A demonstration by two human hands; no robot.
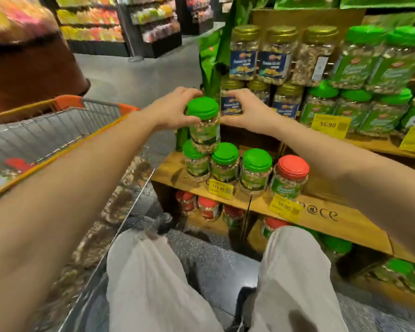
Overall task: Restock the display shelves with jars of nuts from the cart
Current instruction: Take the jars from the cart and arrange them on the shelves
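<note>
Green-lidded jar (pixel 203 121) of nuts sits mid-frame, above the left end of a wooden shelf (pixel 333 219). Nearest, at the bottom edge, are the person's knees in pale trousers (pixel 149 271); the wire cart (pixel 58 130) stands at left. Beyond them the left hand (pixel 175 109) curls round the jar's lid and the right hand (pixel 247 111) pinches its other side. Whether the jar rests on the shelved jars (pixel 225 164) beneath is unclear. Farther up, at upper right, gold-lidded jars (pixel 276 53) fill a higher shelf.
</note>
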